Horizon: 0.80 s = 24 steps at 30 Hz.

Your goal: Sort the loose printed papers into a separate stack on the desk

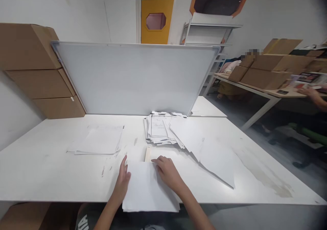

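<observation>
A stack of white paper (150,192) lies in front of me, its near edge overhanging the table. My left hand (122,182) is against the stack's left side, with thumb and fingers apart and stretched. My right hand (167,172) lies over the far right corner with bent fingers closed on the sheets; its index finger points left along the far edge. Just past that edge is a narrow beige bar (147,153) with a rounded end, close to the right fingertips. Its near end is hidden, and I cannot tell its kind.
Loose sheets (99,139) lie left on the white table (63,179). An uneven paper pile (158,129) and a fanned sheaf (209,151) are on the right. Behind stands a whiteboard (138,80), beside stacked cardboard boxes (28,49). A co-worker's hand (310,93) shows far right.
</observation>
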{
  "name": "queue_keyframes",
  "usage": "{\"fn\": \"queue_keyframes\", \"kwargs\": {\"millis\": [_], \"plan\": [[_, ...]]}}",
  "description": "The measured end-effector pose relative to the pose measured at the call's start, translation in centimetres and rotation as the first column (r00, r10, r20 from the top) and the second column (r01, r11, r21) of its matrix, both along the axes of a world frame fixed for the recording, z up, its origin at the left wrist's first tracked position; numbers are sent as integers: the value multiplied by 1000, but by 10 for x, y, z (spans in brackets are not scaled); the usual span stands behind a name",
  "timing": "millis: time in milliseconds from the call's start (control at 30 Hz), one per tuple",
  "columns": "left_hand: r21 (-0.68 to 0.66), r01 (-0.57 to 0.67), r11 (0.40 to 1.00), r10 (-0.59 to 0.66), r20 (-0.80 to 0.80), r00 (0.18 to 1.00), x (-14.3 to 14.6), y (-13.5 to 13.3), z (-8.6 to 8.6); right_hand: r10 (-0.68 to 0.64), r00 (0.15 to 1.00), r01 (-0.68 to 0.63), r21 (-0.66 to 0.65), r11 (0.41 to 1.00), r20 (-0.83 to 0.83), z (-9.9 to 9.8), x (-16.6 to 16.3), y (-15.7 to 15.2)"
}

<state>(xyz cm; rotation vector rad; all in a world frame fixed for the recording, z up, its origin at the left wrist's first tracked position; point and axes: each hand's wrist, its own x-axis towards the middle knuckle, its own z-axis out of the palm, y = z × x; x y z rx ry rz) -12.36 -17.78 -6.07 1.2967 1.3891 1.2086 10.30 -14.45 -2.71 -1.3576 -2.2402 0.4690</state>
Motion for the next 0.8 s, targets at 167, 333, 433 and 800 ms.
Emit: {"fn": "queue_keyframes", "kwargs": {"millis": [167,333,433,800], "plan": [[108,-104,989,123,-186,975,3,-7,-9,-215,929,238,40,970,-301,-21,18,-13],[618,-103,779,294,-216,931,-4,-18,-9,-381,674,249,-291,924,-633,-17,36,-48],[751,170,638,127,-320,939,-11,-17,-5,-342,572,191,-285,939,-746,-19,33,-71],[228,326,917,-243,-327,913,-15,-23,-4,-255,556,326,-75,942,-791,-32,50,-81]]}}
